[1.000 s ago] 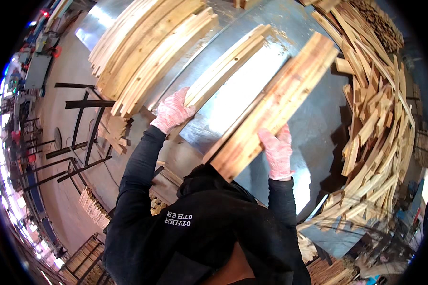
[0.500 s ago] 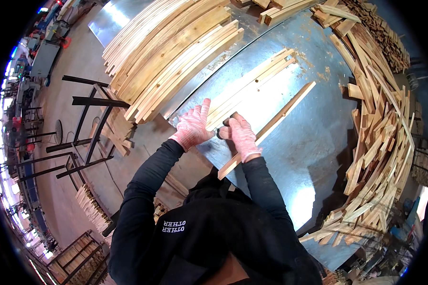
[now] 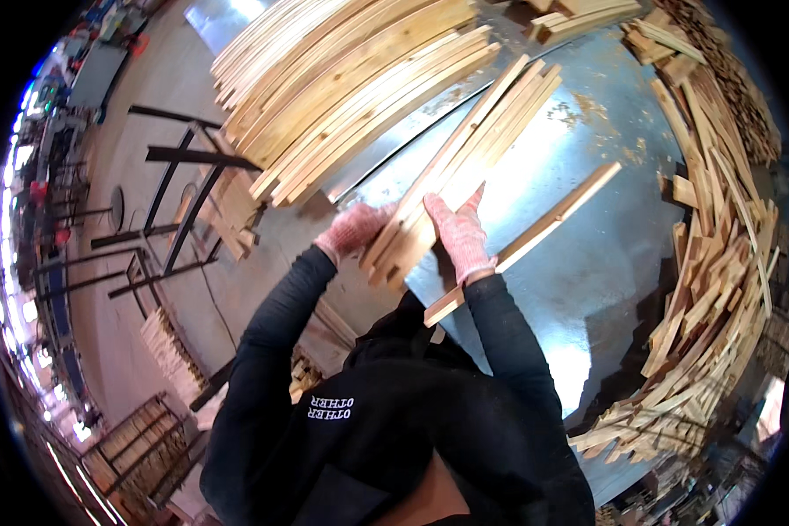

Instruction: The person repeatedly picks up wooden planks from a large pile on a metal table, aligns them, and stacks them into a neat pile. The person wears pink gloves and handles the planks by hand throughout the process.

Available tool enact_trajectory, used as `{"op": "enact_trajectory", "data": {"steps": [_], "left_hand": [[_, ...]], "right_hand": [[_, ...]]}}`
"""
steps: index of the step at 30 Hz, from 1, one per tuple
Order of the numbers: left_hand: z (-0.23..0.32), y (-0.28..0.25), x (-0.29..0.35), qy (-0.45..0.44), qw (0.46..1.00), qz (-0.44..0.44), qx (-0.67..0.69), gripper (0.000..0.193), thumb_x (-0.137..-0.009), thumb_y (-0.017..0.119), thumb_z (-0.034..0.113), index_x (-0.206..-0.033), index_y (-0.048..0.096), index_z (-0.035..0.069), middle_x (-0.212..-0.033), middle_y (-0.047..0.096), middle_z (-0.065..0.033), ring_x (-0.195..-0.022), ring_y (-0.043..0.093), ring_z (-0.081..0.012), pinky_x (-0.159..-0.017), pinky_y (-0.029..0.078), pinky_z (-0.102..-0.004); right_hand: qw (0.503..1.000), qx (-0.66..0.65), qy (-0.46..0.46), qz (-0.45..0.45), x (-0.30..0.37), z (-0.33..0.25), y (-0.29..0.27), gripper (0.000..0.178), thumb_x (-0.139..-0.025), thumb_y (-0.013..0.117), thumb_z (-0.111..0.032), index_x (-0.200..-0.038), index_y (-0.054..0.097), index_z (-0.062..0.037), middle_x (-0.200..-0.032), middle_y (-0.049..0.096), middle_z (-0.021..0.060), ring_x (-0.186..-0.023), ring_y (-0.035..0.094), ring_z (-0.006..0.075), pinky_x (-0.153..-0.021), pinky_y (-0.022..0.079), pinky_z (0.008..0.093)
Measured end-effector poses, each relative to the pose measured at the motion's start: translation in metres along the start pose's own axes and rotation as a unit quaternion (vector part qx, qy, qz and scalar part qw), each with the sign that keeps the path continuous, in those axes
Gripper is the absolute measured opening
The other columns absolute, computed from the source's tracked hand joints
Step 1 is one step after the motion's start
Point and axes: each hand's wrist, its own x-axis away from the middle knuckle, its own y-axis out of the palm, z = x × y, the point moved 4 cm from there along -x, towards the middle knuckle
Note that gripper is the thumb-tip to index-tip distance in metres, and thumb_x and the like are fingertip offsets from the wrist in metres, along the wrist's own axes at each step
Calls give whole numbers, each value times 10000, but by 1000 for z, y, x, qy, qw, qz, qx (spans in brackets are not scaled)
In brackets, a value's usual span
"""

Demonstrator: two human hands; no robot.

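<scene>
A bundle of several light wooden strips [image 3: 478, 145] slants across the metal table, its near end tilted up past the table's edge. My left hand [image 3: 357, 230], in a pink-and-white knit glove, closes on the bundle's left side near that end; its fingertips are partly hidden by the wood. Gloved alike, my right hand [image 3: 461, 235] grips the bundle from the right, thumb against the upper face. A single wooden strip [image 3: 557, 215] lies on the table right of the bundle, passing beneath or beside my right wrist.
Long wooden strips [image 3: 359, 96] are stacked side by side at the far left. A heap of offcuts [image 3: 706, 289] curves along the right side of the metal table [image 3: 614, 289]. Black metal frames [image 3: 184, 188] stand on the floor at left. Sawdust [image 3: 592, 107] speckles the table's far part.
The bundle has been pulled nearer and its near end lifted off the table. Both hands have shifted from the strips' ends to their sides. My view has moved slightly.
</scene>
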Motion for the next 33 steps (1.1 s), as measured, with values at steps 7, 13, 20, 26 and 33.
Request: {"op": "enact_trajectory", "data": {"steps": [7, 13, 20, 26, 33], "left_hand": [[10, -126, 64, -150, 938, 303, -72, 296, -937, 640, 324, -737, 683, 111, -694, 660, -85, -634, 662, -309, -546, 516, -366], [38, -86, 80, -69, 931, 353, -56, 363, -838, 732, 289, -1146, 675, 105, -1105, 683, -93, -965, 684, -298, -814, 559, -421], [17, -44, 46, -188, 952, 220, -99, 507, -804, 719, 354, -1223, 625, 86, -1182, 632, -120, -1049, 624, -303, -862, 498, -435], [20, -79, 56, -191, 876, 394, -201, 647, -796, 761, 393, -1305, 562, 47, -1233, 588, -196, -1127, 562, -385, -974, 443, -500], [-72, -11, 138, -398, 736, 531, 134, 806, -887, 685, 521, -1407, 458, -51, -1376, 534, -250, -1298, 488, -411, -1105, 388, -450]], "right_hand": [[971, 210, 22, -114, -41, -57, 56, 1189, -896, 596, -622, -1514, -78, 139, -1238, 609, 356, -1193, 595, 442, -1040, 444, 395], [973, 201, -106, -51, -19, -55, 2, 938, -895, 640, -459, -1524, 218, 94, -1341, 577, 290, -1247, 555, 403, -1099, 391, 398], [967, 45, -40, 249, 43, 42, -127, 669, -854, 702, -262, -1382, 435, 50, -1151, 636, 177, -986, 611, 316, -956, 478, 398], [957, -227, -37, 176, 30, 78, -130, 484, -849, 693, -25, -1315, 567, 9, -1065, 673, 68, -937, 632, 161, -826, 523, 301], [929, -365, 41, 41, 11, 60, -72, 577, -836, 676, 7, -1391, 525, -35, -1180, 655, 89, -1044, 636, 248, -941, 509, 372]]}}
